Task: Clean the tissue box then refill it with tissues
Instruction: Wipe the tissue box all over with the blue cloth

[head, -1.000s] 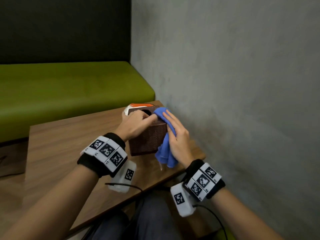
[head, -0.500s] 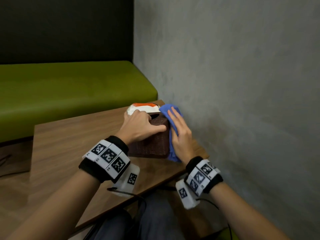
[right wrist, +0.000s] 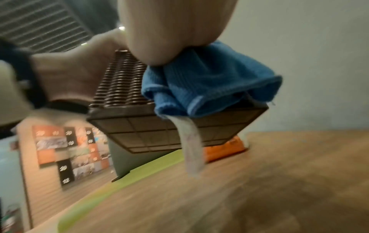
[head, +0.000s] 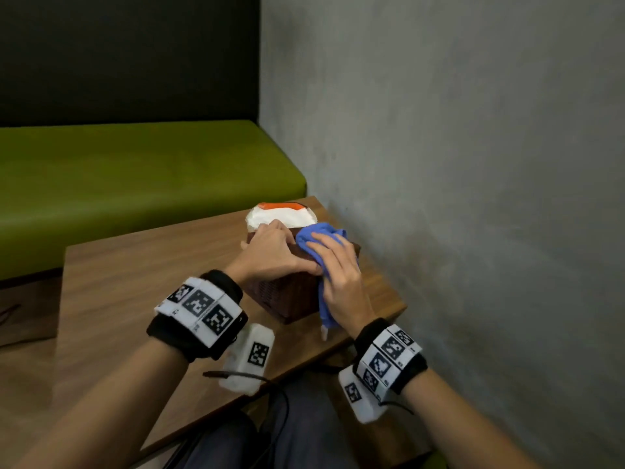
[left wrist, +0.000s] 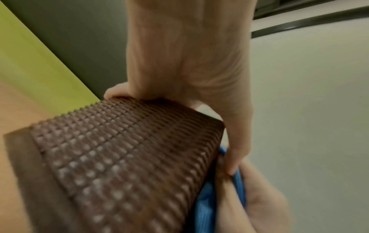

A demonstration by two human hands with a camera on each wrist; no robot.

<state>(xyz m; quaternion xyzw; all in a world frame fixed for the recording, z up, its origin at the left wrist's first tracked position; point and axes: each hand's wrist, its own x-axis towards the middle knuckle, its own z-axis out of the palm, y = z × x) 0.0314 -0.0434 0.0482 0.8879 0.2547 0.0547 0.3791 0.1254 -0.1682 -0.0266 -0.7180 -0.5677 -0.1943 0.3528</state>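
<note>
A wooden table (head: 142, 292) stood against the grey wall on the right; at its far right corner lay a white-and-orange pack (head: 280, 213), probably tissues; the brown woven box (right wrist: 169, 130) was raised clear of the tabletop.

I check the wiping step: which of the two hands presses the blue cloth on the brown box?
The right hand: it presses the blue cloth onto the woven brown tissue box. The left hand grips the box bare.

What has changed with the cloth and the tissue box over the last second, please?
The right hand slid the blue cloth from the woven tissue box's side up onto its top. The box now tilts, lifted off the table. The left hand still grips the box; the tissue pack stayed behind.
</note>
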